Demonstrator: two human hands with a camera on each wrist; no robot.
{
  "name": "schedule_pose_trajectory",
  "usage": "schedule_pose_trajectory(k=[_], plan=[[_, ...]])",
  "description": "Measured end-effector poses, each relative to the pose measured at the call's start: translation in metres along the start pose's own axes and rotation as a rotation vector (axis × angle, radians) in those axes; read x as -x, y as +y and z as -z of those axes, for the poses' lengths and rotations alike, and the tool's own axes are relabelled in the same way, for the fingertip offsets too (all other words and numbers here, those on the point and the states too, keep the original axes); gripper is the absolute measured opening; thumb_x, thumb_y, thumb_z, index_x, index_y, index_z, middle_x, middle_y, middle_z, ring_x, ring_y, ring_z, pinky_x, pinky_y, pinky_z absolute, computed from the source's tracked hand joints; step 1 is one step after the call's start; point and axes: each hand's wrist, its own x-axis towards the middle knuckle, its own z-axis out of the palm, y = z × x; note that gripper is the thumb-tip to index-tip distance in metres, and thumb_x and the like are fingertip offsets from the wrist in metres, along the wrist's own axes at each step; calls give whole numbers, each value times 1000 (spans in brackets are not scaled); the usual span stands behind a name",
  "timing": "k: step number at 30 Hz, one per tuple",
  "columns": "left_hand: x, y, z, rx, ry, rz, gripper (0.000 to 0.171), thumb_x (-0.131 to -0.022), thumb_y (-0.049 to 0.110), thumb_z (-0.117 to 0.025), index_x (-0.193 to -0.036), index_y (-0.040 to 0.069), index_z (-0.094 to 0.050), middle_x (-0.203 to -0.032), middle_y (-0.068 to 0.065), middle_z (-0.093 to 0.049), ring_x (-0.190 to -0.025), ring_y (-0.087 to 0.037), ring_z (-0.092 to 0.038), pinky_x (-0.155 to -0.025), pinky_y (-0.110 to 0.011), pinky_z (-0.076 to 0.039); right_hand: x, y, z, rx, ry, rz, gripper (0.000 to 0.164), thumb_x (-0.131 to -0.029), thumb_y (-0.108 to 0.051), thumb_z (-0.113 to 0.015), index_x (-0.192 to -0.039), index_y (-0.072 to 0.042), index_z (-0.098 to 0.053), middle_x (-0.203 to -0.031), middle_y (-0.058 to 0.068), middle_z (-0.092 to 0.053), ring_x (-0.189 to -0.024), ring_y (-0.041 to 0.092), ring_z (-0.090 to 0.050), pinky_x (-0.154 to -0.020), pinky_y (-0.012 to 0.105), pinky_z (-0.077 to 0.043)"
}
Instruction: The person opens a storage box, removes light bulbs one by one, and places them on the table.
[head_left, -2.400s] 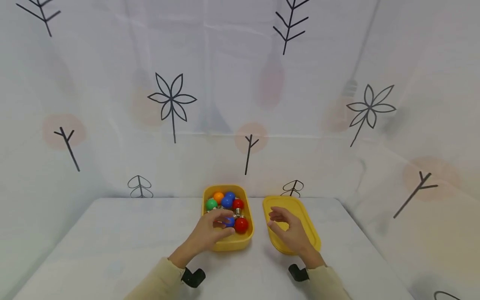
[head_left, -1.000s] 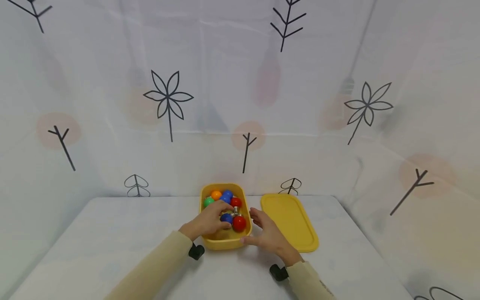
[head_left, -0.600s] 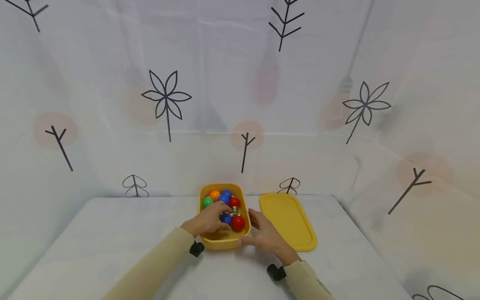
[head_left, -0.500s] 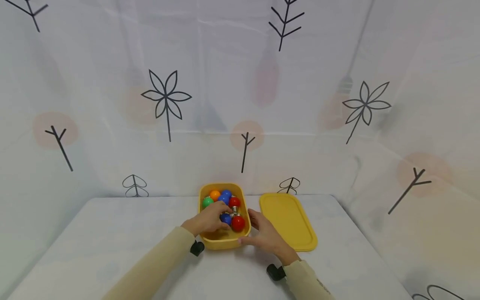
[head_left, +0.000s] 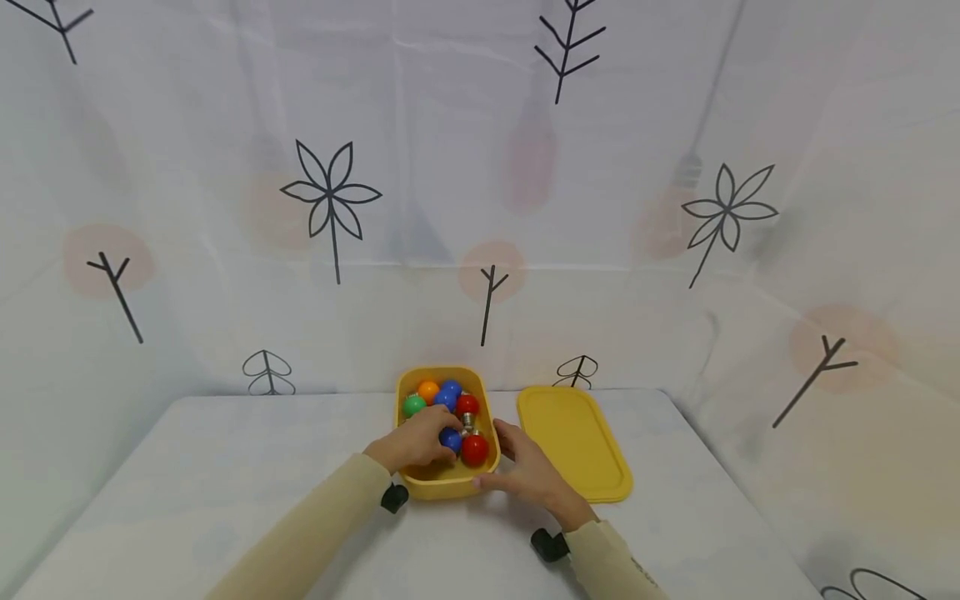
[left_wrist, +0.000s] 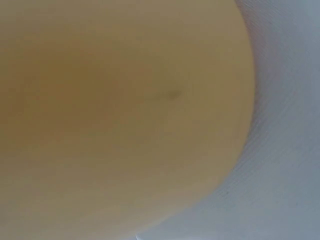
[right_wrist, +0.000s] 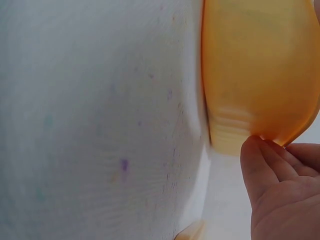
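In the head view a yellow plastic box (head_left: 448,492) holds several round coloured light bulbs with silver screw bases. My left hand (head_left: 415,437) reaches in over the box's left rim, its thumb and fingers around a blue bulb (head_left: 450,441) near the middle. A red bulb (head_left: 475,450) lies just right of that one. My right hand (head_left: 531,471) grips the box's near right corner, thumb at the front and fingers along the right side. The right wrist view shows its fingertips (right_wrist: 254,145) against the box wall (right_wrist: 260,65). The left wrist view has only the blurred box wall (left_wrist: 150,130) close up.
A flat yellow lid (head_left: 577,446) lies on the white table (head_left: 262,467) right of the box. At the far end of the box are an orange bulb (head_left: 428,392), a green bulb (head_left: 414,407) and another red bulb (head_left: 467,405). A patterned curtain (head_left: 480,192) hangs behind the table.
Over the last seconds my left hand has gone down into the box to the blue bulb. My right hand has come left from above the lid to the box's corner.
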Motion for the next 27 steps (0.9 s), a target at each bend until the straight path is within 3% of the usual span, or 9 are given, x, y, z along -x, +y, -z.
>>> schedule_pose_trajectory(k=[27], plan=[[7,2,8,-28,37,-15,44,-80,26,-78,-119,12,-65,-118,-2,-57,-110,-21,-50,-99,-42,-45,0,0,-1,-21,-7,20,100,-73,-45,-80,-150,-7,-26,-150,10,-34,-133,29,-40,-105,47,-37]])
